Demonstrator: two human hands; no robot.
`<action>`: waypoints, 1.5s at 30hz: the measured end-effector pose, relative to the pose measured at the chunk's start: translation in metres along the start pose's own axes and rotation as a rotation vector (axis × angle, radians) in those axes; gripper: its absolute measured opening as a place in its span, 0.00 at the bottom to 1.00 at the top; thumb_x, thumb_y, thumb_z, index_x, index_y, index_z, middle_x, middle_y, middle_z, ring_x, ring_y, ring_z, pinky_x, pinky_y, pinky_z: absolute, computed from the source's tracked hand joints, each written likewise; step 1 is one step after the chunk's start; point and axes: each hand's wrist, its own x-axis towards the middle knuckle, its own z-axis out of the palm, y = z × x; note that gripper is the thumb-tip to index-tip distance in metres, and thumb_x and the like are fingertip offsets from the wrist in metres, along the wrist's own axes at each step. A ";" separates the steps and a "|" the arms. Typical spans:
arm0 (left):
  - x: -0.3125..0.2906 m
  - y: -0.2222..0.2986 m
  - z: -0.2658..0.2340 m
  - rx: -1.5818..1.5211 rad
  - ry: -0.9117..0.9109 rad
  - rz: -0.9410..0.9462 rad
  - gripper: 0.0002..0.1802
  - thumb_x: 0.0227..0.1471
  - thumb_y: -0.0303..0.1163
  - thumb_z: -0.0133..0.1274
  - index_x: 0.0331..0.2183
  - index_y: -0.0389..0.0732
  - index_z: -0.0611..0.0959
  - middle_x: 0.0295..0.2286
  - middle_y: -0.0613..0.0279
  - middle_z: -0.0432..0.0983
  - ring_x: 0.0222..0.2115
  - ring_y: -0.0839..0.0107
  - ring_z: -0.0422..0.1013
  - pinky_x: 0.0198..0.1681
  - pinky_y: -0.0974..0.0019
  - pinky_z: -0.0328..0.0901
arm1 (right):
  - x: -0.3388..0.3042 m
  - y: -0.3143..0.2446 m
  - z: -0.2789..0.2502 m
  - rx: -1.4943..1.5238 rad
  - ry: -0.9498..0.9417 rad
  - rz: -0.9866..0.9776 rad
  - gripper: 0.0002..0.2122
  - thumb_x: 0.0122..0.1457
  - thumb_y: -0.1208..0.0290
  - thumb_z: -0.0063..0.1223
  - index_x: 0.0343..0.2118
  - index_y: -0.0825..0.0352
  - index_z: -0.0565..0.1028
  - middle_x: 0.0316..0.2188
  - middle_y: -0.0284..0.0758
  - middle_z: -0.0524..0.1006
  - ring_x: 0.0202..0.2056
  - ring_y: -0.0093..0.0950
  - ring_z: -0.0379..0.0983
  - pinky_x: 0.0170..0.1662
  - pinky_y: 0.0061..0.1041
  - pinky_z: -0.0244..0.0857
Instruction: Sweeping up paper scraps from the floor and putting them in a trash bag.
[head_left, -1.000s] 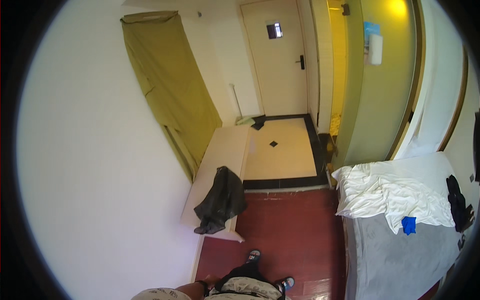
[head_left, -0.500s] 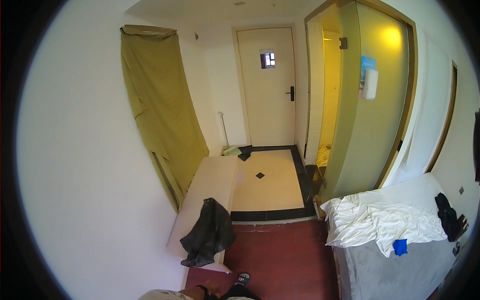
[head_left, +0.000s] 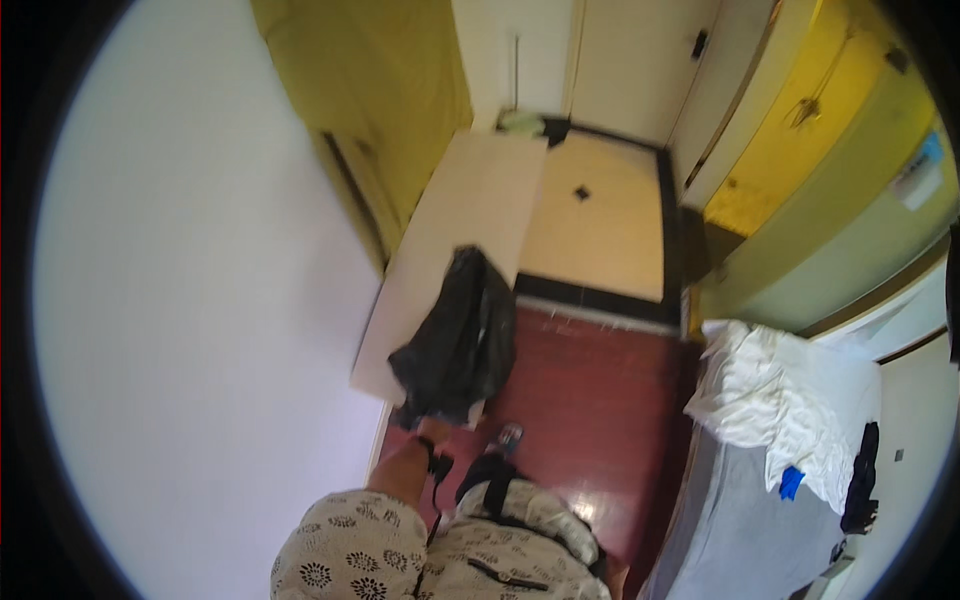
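My left hand is at the near lower edge of a black plastic bag. The two meet there, and the fingers are hidden or blurred, so their grip cannot be made out. A dark band with a cord circles the left wrist. The bag rests over the near end of a long, low, pale bench, and part of it overhangs the bench's right side. Of my right side only a sliver of skin shows at the lower edge; the right hand itself is out of the picture.
A green-brown curtain hangs on the left wall above the bench. To the right stands a grey bed with a rumpled white sheet and a small blue cloth. Beyond the red floor, a dark-bordered tiled entry leads to a door.
The view has tipped downward and turned, so my patterned shirt and left forearm show more. My left hand, apart from the black bag before, is now at its near edge.
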 end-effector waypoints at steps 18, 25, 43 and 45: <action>0.045 -0.028 0.026 -1.681 0.151 -1.092 0.39 0.45 0.52 0.65 0.49 0.30 0.78 0.47 0.50 0.76 0.44 0.57 0.75 0.48 0.58 0.69 | -0.022 0.015 -0.048 -0.168 0.041 0.406 0.13 0.61 0.66 0.52 0.40 0.71 0.80 0.22 0.35 0.80 0.17 0.18 0.69 0.17 0.20 0.61; 0.108 -0.029 -0.052 -1.486 0.520 -0.873 0.24 0.45 0.40 0.64 0.33 0.26 0.81 0.28 0.50 0.78 0.29 0.66 0.75 0.29 0.60 0.66 | -0.032 0.032 -0.034 -0.150 0.017 0.387 0.14 0.58 0.63 0.54 0.37 0.70 0.82 0.17 0.28 0.73 0.17 0.16 0.65 0.17 0.19 0.58; 0.082 0.170 -0.333 -2.386 -0.372 0.451 0.06 0.57 0.33 0.58 0.37 0.43 0.81 0.37 0.60 0.80 0.41 0.65 0.75 0.48 0.53 0.70 | -0.032 0.022 -0.012 0.147 0.112 0.479 0.17 0.62 0.68 0.51 0.47 0.79 0.74 0.28 0.45 0.81 0.26 0.30 0.81 0.27 0.23 0.74; 0.067 0.195 -0.336 -2.373 -0.451 0.484 0.08 0.57 0.33 0.58 0.38 0.41 0.81 0.37 0.59 0.80 0.41 0.65 0.75 0.49 0.54 0.70 | -0.028 0.011 -0.015 0.142 0.134 0.424 0.17 0.62 0.68 0.50 0.47 0.79 0.74 0.29 0.45 0.81 0.27 0.30 0.81 0.28 0.23 0.74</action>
